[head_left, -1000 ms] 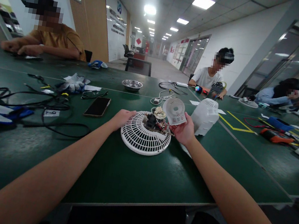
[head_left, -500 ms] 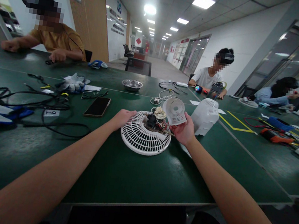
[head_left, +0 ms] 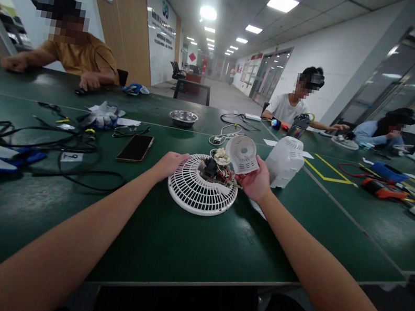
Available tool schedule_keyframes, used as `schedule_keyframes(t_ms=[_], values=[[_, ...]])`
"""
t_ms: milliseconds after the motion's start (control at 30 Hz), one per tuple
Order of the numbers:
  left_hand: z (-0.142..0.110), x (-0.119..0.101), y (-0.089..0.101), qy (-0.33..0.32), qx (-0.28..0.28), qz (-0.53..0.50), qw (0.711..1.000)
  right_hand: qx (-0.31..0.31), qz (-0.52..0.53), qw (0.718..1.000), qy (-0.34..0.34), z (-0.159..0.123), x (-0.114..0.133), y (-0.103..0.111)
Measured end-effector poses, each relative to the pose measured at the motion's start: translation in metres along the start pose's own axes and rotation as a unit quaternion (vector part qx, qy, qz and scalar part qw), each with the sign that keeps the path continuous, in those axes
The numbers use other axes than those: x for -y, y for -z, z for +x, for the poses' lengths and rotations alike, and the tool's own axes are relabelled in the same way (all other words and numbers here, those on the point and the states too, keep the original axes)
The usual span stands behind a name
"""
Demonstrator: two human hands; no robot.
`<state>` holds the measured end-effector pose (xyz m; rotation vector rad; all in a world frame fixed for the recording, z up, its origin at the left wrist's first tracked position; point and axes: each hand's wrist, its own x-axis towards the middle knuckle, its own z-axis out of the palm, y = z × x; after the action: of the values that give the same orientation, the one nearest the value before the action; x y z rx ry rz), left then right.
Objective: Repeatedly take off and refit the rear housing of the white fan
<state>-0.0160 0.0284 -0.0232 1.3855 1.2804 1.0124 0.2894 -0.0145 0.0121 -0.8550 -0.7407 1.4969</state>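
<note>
A round white fan grille (head_left: 199, 203) lies on the green table in front of me, with a dark fan motor (head_left: 211, 169) and wires exposed at its centre. My left hand (head_left: 171, 164) grips the grille's left rim, fingers closed over the edge. In my right hand (head_left: 257, 182) is a white slotted motor cover (head_left: 243, 153), tilted up just right of the motor. A cream-coloured part (head_left: 222, 156) sits on top of the motor. Behind my right hand stands a white plastic housing (head_left: 285, 160).
Left of the grille lie a phone (head_left: 135, 148), tangled black cables (head_left: 80, 176) and grey-blue gloves (head_left: 103, 116). A metal bowl (head_left: 183, 118) stands farther back. An orange-black multimeter (head_left: 385, 189) lies at right. Several people sit around the table.
My hands, the grille and the cover hold their places. Across the table, the person in white has stretched an arm out to the right; the person at far right has lowered a hand.
</note>
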Motion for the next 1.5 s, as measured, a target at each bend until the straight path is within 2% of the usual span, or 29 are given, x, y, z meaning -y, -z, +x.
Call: schedule_keyframes(t_ms=[400,467,567,667,767,833,900,967,1067,1133,1233,1267,1300,1367,1433,1500], values=[[0.001,0.000,-0.001,-0.015,-0.004,0.021,1.000,0.001,-0.013,1.000,0.023,0.000,-0.002,-0.001],[0.002,0.001,0.000,-0.015,-0.005,0.025,1.000,0.004,-0.035,0.998,0.055,0.000,-0.005,-0.002],[0.002,0.002,0.001,-0.014,-0.004,0.033,0.999,0.026,-0.103,0.982,0.156,-0.006,-0.008,-0.004],[0.001,0.002,0.001,-0.011,0.005,0.024,1.000,0.085,-0.244,0.932,0.255,-0.018,-0.007,-0.009],[-0.001,-0.001,0.000,-0.011,0.007,0.015,1.000,0.157,-0.414,0.839,0.316,-0.030,-0.002,-0.014],[-0.004,-0.003,0.000,-0.014,0.004,0.020,1.000,0.171,-0.491,0.781,0.346,-0.035,0.001,-0.016],[-0.005,-0.005,-0.001,-0.011,0.002,0.025,1.000,0.164,-0.530,0.744,0.373,-0.037,0.002,-0.018],[-0.006,-0.005,0.000,-0.008,0.006,0.032,0.999,0.160,-0.544,0.726,0.389,-0.037,0.003,-0.018],[-0.005,-0.005,0.000,-0.011,0.010,0.058,0.998,0.166,-0.546,0.720,0.394,-0.035,0.003,-0.016],[-0.005,-0.007,0.000,-0.039,-0.019,0.114,0.993,0.170,-0.547,0.722,0.388,-0.034,0.004,-0.014],[-0.012,-0.016,-0.001,-0.145,-0.101,0.223,0.959,0.173,-0.544,0.730,0.376,-0.031,0.004,-0.011],[-0.016,-0.021,-0.003,-0.188,-0.109,0.246,0.945,0.171,-0.542,0.733,0.373,-0.030,0.004,-0.010],[-0.020,-0.027,-0.006,-0.233,-0.091,0.254,0.934,0.168,-0.541,0.737,0.370,-0.029,0.004,-0.009],[-0.030,-0.038,-0.012,-0.300,-0.006,0.254,0.919,0.164,-0.539,0.743,0.362,-0.028,0.003,-0.009],[-0.038,-0.047,-0.018,-0.307,0.097,0.244,0.915,0.165,-0.535,0.751,0.351,-0.027,0.002,-0.008],[-0.044,-0.052,-0.022,-0.295,0.121,0.251,0.914,0.166,-0.529,0.761,0.339,-0.028,0.001,-0.009]])
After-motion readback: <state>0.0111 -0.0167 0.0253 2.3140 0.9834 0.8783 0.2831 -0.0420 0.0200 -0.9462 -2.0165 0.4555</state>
